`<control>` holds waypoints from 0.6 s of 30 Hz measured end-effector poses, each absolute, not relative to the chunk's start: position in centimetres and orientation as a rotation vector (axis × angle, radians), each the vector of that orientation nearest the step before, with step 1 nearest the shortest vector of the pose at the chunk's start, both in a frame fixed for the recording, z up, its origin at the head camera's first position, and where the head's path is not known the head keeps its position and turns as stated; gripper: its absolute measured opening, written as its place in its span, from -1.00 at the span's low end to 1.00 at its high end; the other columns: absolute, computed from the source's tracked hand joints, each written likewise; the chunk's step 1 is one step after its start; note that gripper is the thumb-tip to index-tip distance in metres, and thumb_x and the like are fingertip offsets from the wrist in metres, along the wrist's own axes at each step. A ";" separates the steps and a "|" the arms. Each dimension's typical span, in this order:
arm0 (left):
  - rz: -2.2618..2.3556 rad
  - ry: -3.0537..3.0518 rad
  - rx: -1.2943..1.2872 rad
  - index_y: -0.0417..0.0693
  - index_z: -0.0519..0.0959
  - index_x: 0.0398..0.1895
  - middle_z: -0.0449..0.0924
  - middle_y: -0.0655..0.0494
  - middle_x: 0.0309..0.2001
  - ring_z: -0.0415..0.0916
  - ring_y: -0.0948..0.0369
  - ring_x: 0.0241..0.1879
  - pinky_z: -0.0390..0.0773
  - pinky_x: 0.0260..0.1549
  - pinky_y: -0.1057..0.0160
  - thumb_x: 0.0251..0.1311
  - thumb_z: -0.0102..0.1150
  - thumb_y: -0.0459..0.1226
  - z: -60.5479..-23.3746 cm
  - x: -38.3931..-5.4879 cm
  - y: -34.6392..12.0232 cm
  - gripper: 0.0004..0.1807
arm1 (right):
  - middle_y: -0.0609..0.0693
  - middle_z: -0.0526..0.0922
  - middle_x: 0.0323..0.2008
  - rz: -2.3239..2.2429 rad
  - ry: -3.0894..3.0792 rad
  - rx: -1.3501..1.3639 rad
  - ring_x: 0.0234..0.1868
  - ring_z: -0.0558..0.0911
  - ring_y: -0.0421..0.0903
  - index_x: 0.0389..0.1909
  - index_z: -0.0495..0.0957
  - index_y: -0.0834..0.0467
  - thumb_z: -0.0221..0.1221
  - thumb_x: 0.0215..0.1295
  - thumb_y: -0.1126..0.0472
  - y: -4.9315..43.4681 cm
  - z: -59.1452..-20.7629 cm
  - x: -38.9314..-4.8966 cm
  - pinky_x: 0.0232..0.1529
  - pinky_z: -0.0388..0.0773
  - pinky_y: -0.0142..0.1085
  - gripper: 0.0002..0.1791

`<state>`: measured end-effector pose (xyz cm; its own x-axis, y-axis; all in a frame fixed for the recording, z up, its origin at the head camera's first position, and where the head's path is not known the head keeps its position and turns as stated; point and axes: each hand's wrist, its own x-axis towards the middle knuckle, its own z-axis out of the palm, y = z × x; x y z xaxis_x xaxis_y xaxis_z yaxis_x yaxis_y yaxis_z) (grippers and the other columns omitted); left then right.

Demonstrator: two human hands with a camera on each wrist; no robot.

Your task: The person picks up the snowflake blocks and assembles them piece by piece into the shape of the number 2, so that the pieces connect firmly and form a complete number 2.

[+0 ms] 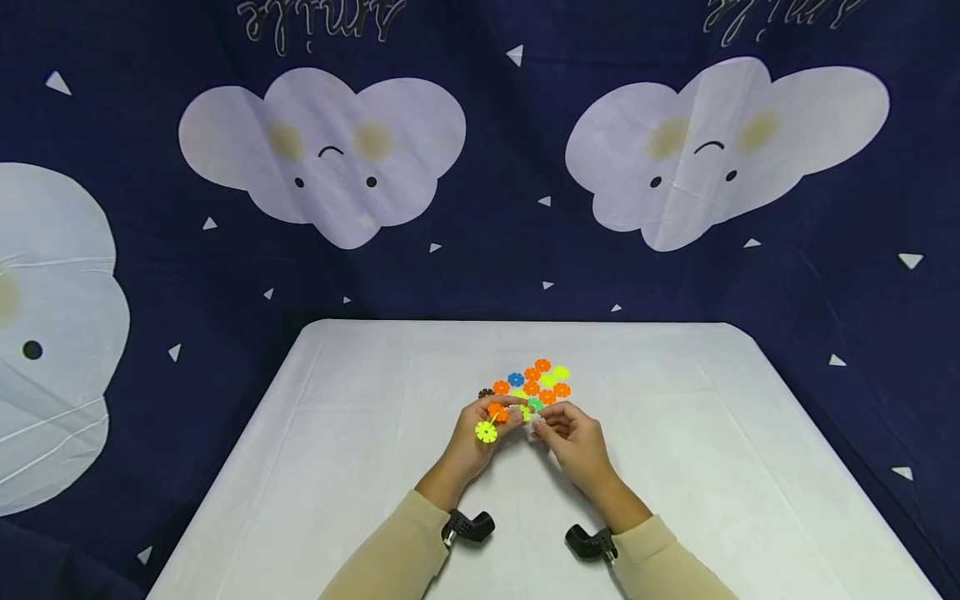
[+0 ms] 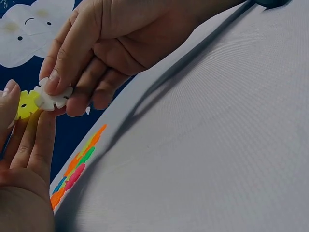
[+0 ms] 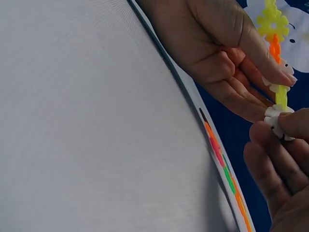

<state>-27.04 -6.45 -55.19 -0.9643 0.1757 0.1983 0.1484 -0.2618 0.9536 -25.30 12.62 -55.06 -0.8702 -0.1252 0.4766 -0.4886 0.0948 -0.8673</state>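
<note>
My left hand (image 1: pixel 472 437) holds a short chain of notched plastic snowflake discs. In the chain are a yellow disc (image 1: pixel 486 432), an orange disc (image 1: pixel 497 412), a white disc and another yellow disc (image 2: pixel 29 104). A separate-coloured white disc (image 2: pixel 52 99) at the chain's end is pinched between thumb and fingers of my right hand (image 1: pixel 579 442). This white disc meets the yellow one edge to edge; how deep their slots sit in each other I cannot tell. In the right wrist view, the left thumb partly covers the middle of the chain.
Several loose snowflake discs, orange, yellow, blue, green, pink and dark, lie in a cluster (image 1: pixel 532 387) just beyond the hands. They rest on a white table (image 1: pixel 337 467). A dark blue cloth (image 1: pixel 495 275) with printed clouds hangs behind the table's far edge.
</note>
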 end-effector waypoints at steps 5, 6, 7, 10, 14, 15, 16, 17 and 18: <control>2.428 1.912 0.404 -0.48 0.65 0.05 0.71 -0.24 0.05 0.67 0.13 0.04 0.61 0.08 0.25 0.27 0.42 -0.51 -55.4 -27.2 -6.6 -0.68 | 0.24 0.75 -0.39 1.821 -2.075 0.613 -0.43 0.75 0.28 -0.22 0.65 0.38 0.36 0.32 0.52 12.4 -55.1 -25.2 -0.41 0.74 -0.07 -0.90; 2.421 1.925 0.412 -0.48 0.65 0.05 0.71 -0.22 0.05 0.67 0.11 0.05 0.61 0.10 0.24 0.27 0.41 -0.51 -55.4 -27.2 -6.7 -0.69 | 0.22 0.76 -0.39 1.815 -2.071 0.608 -0.44 0.75 0.27 -0.23 0.65 0.37 0.37 0.30 0.53 12.4 -55.5 -25.3 -0.42 0.74 -0.08 -0.90; 2.412 1.940 0.423 -0.48 0.65 0.05 0.72 -0.21 0.04 0.65 0.10 0.09 0.58 0.13 0.23 0.27 0.41 -0.52 -55.5 -27.3 -6.8 -0.69 | 0.24 0.75 -0.40 1.804 -2.072 0.602 -0.45 0.75 0.28 -0.24 0.65 0.40 0.36 0.29 0.56 12.2 -55.4 -25.2 -0.43 0.73 -0.06 -0.90; 2.379 1.979 0.480 -0.48 0.66 0.05 0.73 -0.21 0.04 0.66 0.08 0.09 0.59 0.12 0.23 0.27 0.40 -0.53 -55.6 -27.4 -6.9 -0.70 | 0.33 0.73 -0.43 1.761 -2.052 0.621 -0.48 0.72 0.35 -0.28 0.62 0.49 0.32 0.22 0.69 11.7 -54.7 -24.8 -0.46 0.71 0.02 -0.87; 2.352 2.004 0.537 -0.51 0.66 0.05 0.72 -0.24 0.04 0.66 0.04 0.09 0.61 0.10 0.23 0.26 0.39 -0.57 -55.5 -27.6 -6.9 -0.69 | 0.40 0.70 -0.45 1.717 -2.034 0.648 -0.50 0.70 0.41 -0.32 0.59 0.56 0.29 0.16 0.75 11.2 -53.2 -23.7 -0.47 0.69 0.09 -0.86; 2.343 2.019 0.547 -0.50 0.67 0.06 0.72 -0.23 0.04 0.66 0.03 0.09 0.61 0.10 0.22 0.26 0.39 -0.57 -55.5 -27.6 -7.0 -0.69 | 0.40 0.70 -0.45 1.707 -2.028 0.653 -0.51 0.70 0.41 -0.32 0.59 0.56 0.30 0.15 0.75 11.0 -52.8 -23.4 -0.48 0.69 0.09 -0.86; 2.338 2.024 0.550 -0.49 0.67 0.06 0.72 -0.22 0.05 0.65 0.02 0.11 0.60 0.11 0.21 0.26 0.40 -0.56 -55.5 -27.6 -7.0 -0.69 | 0.40 0.70 -0.45 1.701 -2.023 0.652 -0.51 0.70 0.40 -0.32 0.59 0.56 0.30 0.15 0.75 11.0 -52.7 -23.3 -0.48 0.69 0.09 -0.86; 2.320 2.056 0.557 -0.47 0.68 0.06 0.73 -0.20 0.05 0.65 0.02 0.12 0.59 0.12 0.20 0.26 0.41 -0.54 -55.5 -27.5 -7.1 -0.69 | 0.40 0.69 -0.45 1.698 -2.015 0.651 -0.51 0.70 0.40 -0.32 0.59 0.56 0.30 0.14 0.75 10.9 -52.8 -23.3 -0.49 0.69 0.08 -0.86; 2.299 2.093 0.564 -0.43 0.69 0.05 0.73 -0.16 0.05 0.64 0.03 0.13 0.58 0.15 0.20 0.28 0.42 -0.50 -55.5 -27.4 -7.2 -0.70 | 0.40 0.70 -0.45 1.696 -2.005 0.654 -0.51 0.70 0.40 -0.31 0.59 0.56 0.31 0.14 0.75 10.9 -53.1 -23.4 -0.49 0.69 0.07 -0.85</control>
